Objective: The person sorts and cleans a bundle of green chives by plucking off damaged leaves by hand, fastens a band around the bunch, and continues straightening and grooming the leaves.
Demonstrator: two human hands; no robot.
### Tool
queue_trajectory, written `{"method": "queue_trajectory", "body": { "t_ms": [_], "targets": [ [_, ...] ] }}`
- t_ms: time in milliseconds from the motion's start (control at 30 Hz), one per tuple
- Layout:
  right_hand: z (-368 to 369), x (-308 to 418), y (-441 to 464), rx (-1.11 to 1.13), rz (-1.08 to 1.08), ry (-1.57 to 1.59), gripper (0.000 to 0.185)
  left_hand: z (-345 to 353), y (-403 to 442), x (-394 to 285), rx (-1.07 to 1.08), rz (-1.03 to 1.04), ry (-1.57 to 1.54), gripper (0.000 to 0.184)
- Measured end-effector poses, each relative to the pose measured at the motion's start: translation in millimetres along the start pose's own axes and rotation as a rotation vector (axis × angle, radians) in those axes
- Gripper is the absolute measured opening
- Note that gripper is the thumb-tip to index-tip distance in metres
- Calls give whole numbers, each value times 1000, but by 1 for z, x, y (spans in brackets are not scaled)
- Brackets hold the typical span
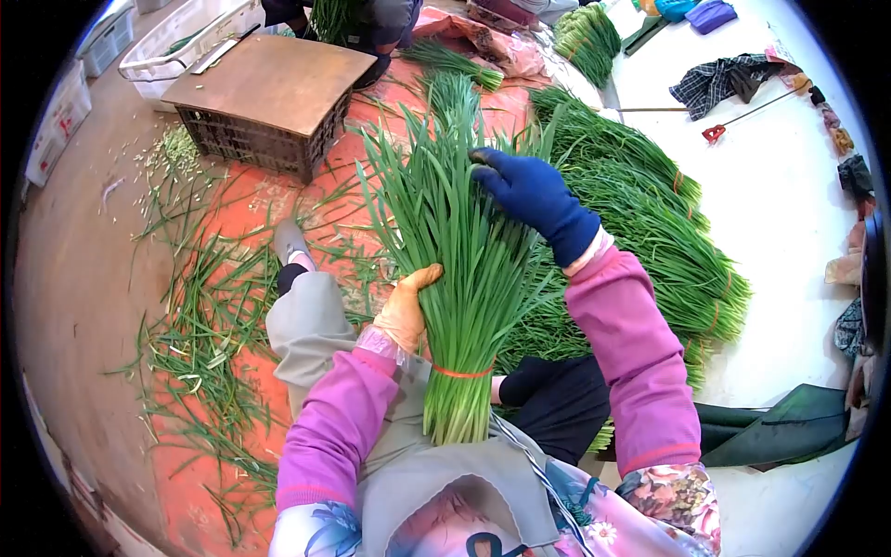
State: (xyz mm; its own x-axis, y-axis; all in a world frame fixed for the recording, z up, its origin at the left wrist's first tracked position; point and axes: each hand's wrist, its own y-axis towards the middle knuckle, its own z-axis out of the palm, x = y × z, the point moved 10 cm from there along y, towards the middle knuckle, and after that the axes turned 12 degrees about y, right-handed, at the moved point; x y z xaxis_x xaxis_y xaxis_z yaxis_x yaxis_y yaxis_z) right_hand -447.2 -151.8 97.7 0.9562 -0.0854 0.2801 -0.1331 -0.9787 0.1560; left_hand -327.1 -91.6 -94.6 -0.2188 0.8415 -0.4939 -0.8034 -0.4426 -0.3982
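Observation:
A large bundle of long green leaves lies over my lap, with an orange band around its pale lower stems. My left hand, in an orange glove, is wrapped round the bundle's left side above the band. In a dark blue glove, my right hand is at the upper right of the bundle, its fingers bent over the leaf tips. Whether those fingers grip any leaves cannot be made out.
Banded green bundles are piled at the right. A brown board covers a dark crate at the upper left, beside a white basket. Loose leaves litter the red sheet. Another person is at the top.

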Motion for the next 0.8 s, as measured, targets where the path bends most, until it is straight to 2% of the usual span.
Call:
{"method": "queue_trajectory", "body": {
  "t_ms": [67, 100, 233, 300, 333, 400, 433, 500, 533, 600, 800],
  "targets": [
    [11, -10, 6, 179, 115, 174, 40, -1, 2, 2, -2, -6, -3, 33],
    [8, -12, 9, 155, 109, 154, 48, -1, 2, 1, -6, 7, 1, 33],
    [10, -31, 14, 197, 189, 88, 42, -3, 3, 5, -4, -32, -27, 35],
    [13, -34, 15, 175, 134, 182, 31, -2, 4, 7, 14, -47, -40, 35],
    [17, -38, 14, 175, 135, 183, 31, -1, 5, 9, 31, -60, -55, 35],
    [7, -22, 14, 45, -49, 107, 32, -2, 6, 9, 38, -59, -56, 35],
    [7, -20, 13, 46, -48, 108, 32, -1, 6, 9, 46, -55, -58, 35],
    [9, -14, 12, 93, -35, -123, 36, -1, 6, 8, 37, -49, -48, 35],
    [7, -12, 13, 92, -35, -122, 36, -1, 6, 7, 30, -43, -39, 35],
    [19, -12, 14, 248, -11, -109, 35, -2, 6, 9, 19, -45, -49, 35],
    [31, -4, 17, 328, -128, -159, 24, 1, 5, 8, 23, -63, -68, 36]
  ]
}}
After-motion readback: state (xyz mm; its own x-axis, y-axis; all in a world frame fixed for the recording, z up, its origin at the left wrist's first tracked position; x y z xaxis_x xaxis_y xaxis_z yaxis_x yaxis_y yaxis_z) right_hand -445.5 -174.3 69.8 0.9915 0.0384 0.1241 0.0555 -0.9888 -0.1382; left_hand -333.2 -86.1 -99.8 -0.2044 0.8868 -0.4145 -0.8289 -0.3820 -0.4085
